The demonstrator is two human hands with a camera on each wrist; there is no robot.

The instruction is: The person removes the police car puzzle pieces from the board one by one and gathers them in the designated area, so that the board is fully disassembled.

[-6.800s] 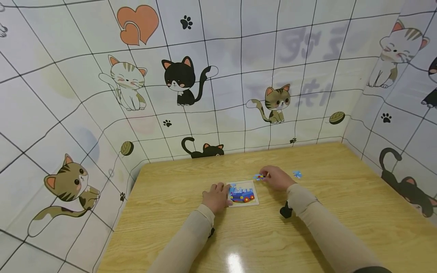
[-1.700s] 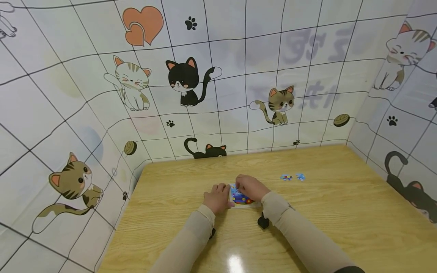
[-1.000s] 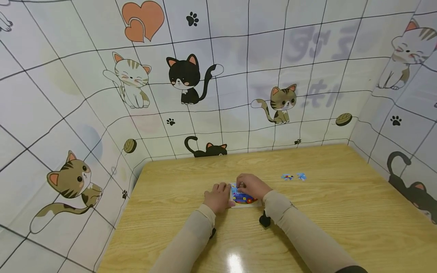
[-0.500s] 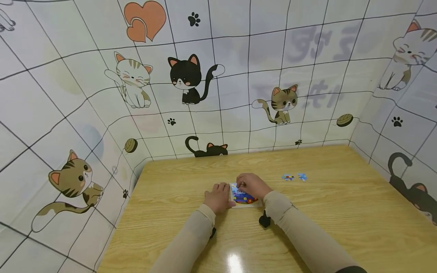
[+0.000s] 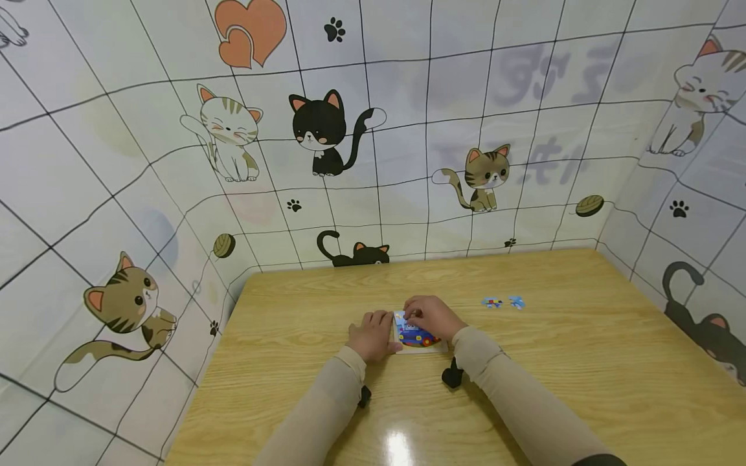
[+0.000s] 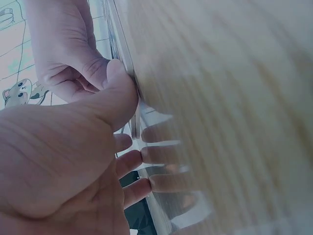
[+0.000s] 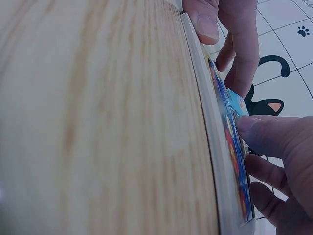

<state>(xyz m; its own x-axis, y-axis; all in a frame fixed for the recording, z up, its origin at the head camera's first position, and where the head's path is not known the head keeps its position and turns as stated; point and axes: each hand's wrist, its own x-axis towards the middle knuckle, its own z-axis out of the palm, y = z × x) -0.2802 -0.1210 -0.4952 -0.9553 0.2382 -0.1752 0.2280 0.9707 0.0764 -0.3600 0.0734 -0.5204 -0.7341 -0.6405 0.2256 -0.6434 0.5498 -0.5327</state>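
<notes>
A jigsaw puzzle (image 5: 415,338) in a pale wooden frame lies on the table, with a blue vehicle and red-yellow wheels printed on it. My left hand (image 5: 371,336) rests at its left edge. The left thumb (image 7: 207,28) touches a frame corner in the right wrist view, while the fingers lie spread. Over the puzzle's upper part, my right hand (image 5: 434,317) pinches a light-blue puzzle piece (image 7: 236,103), which stands tilted above the picture. The right fingers cover part of the puzzle in the head view.
Two loose puzzle pieces lie right of the puzzle: a multicoloured one (image 5: 492,302) and a light-blue one (image 5: 517,302). The wooden table (image 5: 280,388) meets a cat-patterned wall covering (image 5: 402,162) at the back and sides.
Earlier, the right hand held the multicoloured piece right of the puzzle. That piece now lies farther right, released, and the right hand is over the puzzle. During the last second, both hands barely move.
</notes>
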